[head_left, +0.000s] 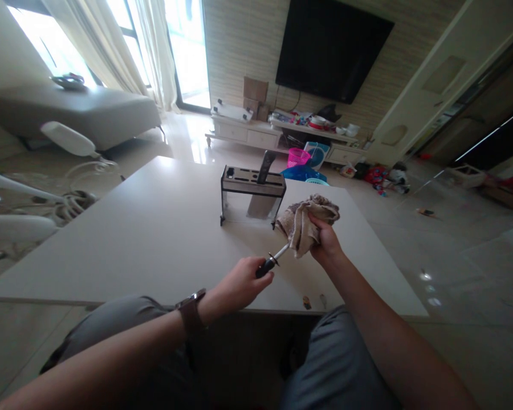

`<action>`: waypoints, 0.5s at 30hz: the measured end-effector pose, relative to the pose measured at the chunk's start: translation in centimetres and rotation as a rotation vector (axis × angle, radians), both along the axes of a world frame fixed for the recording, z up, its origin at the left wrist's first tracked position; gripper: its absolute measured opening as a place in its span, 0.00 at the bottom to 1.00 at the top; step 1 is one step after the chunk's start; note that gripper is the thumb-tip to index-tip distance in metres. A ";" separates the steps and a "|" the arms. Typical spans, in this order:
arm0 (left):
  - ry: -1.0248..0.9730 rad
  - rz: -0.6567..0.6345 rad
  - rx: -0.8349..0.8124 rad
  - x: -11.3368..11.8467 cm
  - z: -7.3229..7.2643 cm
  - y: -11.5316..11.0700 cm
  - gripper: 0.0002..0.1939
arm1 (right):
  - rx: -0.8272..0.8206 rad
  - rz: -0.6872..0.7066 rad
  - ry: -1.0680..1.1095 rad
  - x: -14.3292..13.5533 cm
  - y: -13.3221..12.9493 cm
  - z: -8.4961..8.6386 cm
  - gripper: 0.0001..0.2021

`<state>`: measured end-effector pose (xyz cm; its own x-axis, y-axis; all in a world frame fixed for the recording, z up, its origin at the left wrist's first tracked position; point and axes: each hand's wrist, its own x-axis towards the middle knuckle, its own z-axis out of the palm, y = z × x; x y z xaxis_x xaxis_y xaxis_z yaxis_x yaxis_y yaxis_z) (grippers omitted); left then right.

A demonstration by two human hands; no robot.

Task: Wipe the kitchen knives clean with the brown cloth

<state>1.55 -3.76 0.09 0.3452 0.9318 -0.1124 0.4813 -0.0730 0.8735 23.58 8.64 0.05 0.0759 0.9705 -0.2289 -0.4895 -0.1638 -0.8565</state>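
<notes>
My left hand (247,280) is wrapped round the black handle of a sharpening rod (267,266), low over the front of the white table (166,228). The rod's metal shaft runs up and right into a crumpled brown and beige cloth (304,223), which hides its far end. My right hand (325,239) grips that cloth from the right side. Just behind stands a knife block (253,177) with clear sides, upright on the table. One broad-bladed knife with a black handle (265,166) sits in its slot.
Two small objects (306,302) lie near the table's front edge. White chairs (70,139) stand at the left. Beyond the table are a pink basket (298,156), a blue tub and a low cabinet (263,138) under a television.
</notes>
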 end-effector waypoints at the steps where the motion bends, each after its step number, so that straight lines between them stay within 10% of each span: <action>1: 0.002 -0.003 -0.004 0.0 -0.1 -0.1 0.15 | -0.001 0.008 0.000 -0.2 -0.1 -0.2 0.10; 15: -0.027 -0.004 -0.019 -0.1 -0.1 -0.2 0.14 | -0.030 0.037 -0.001 -1.8 -1.2 -0.3 0.11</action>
